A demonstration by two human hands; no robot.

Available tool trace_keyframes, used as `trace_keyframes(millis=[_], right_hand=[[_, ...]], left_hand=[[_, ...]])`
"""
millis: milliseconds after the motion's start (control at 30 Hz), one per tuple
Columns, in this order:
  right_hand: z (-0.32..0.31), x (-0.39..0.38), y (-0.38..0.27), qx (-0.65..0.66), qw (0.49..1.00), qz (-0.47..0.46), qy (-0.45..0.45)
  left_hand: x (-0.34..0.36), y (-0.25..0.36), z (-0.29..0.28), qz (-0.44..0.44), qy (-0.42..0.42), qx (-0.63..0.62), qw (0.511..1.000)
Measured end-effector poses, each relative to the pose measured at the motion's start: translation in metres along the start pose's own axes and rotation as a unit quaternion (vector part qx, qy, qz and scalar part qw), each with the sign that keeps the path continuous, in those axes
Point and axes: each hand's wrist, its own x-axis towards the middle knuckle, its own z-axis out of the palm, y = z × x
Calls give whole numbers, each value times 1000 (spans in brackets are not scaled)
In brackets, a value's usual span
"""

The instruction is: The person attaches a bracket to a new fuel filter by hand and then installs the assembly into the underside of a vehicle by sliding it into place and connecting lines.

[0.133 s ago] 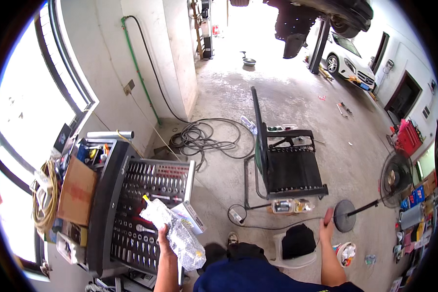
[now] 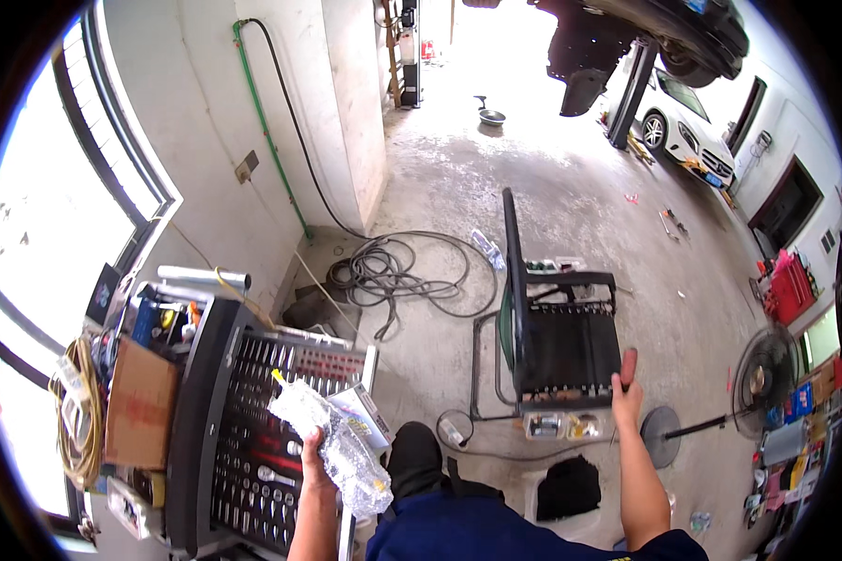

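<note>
My left hand [image 2: 314,458] is closed around a bubble-wrapped package [image 2: 337,444] with a yellow tip at its upper end. The package hangs over the open tool drawer [image 2: 243,449], where rows of sockets and wrenches lie. A white and blue box [image 2: 365,411] shows against the package's right side; whether my fingers grip it too is hidden. Out to the right, my right hand [image 2: 627,400] is wrapped round a reddish-brown handle [image 2: 630,365] that points up and away from me. What the handle belongs to cannot be made out. The black chair [image 2: 571,351] stands just beyond that hand.
Left stands the tool cabinet [image 2: 201,421], with a cardboard box [image 2: 142,402] on top. A black hose [image 2: 412,271] lies coiled on the floor. Right are a standing fan [image 2: 762,374] and its base. Beneath the chair sits a clear parts tray [image 2: 561,426]. A cable crosses the floor.
My right hand has moved forward with the reddish-brown handle, up beside the chair's front corner. The chair and floor things sit farther right in view. My left hand still holds the package.
</note>
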Motion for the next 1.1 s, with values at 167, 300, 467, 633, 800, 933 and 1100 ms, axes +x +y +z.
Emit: trace_keyframes(millis=[167, 300, 467, 633, 800, 933, 1100], right_hand=[[143, 121, -127, 81, 989, -92, -85], [234, 225, -203, -20, 980, -160, -114], [291, 358, -229, -50, 985, -140, -86], [342, 443, -231, -30, 992, -98, -74], [414, 539, -220, -119, 987, -83, -63], [494, 622, -172, -169, 970, -174, -9], [616, 721, -101, -144, 975, 74, -153]], left_hand=[[167, 7, -29, -70, 48, -27, 996], [312, 16, -8, -56, 31, -89, 994], [476, 24, 25, -49, 45, -97, 993], [598, 51, 77, -74, 101, -60, 990], [740, 68, 139, -178, 195, 59, 963], [894, 42, 156, -211, 161, 69, 962], [1095, -4, 211, -211, 112, 40, 970]])
